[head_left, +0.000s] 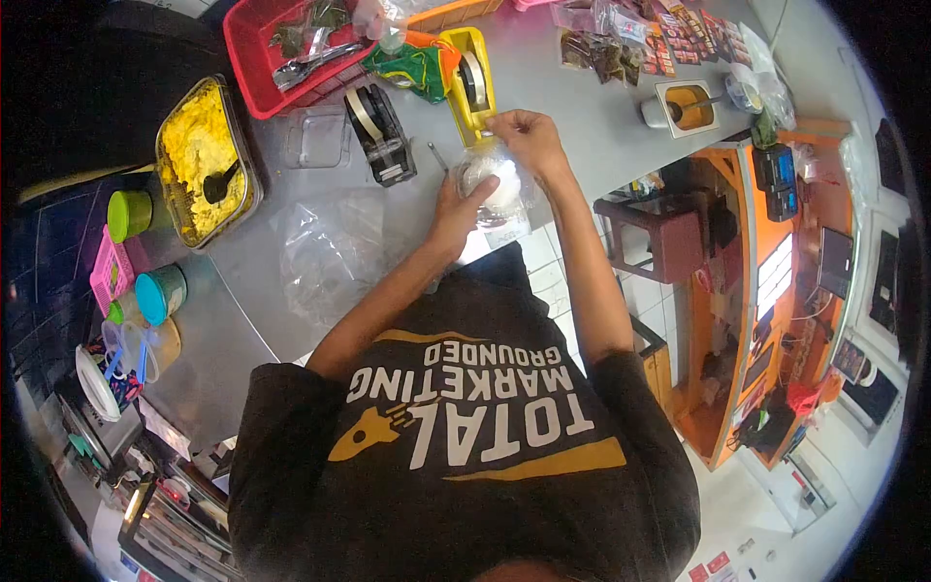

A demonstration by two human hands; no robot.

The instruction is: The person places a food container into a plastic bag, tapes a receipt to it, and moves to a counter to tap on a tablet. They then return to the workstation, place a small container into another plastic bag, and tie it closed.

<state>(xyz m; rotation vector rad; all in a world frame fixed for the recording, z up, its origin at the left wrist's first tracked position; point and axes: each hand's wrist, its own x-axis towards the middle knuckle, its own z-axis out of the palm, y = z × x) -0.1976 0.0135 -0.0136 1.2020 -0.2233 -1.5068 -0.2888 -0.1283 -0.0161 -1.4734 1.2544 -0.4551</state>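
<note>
My left hand (458, 215) is closed round a clear plastic pack (500, 184) with a round white filling, its thumb lying across the top. The filling's kind I cannot make out. My right hand (529, 145) pinches a small piece of tape at the front end of a yellow tape dispenser (460, 114), just above the pack. A white roll sits in that dispenser. To the left stands a black tape dispenser (392, 155) with a pale roll. A thin metal utensil handle (437, 155) lies between it and the pack.
A glass dish of yellow food (206, 145) with a black scoop stands left. Clear plastic bags (332, 254) lie left of my left forearm. At the back are a red basket (254, 68) and several sachets (684, 44). A metal container (654, 114) is set near the right edge.
</note>
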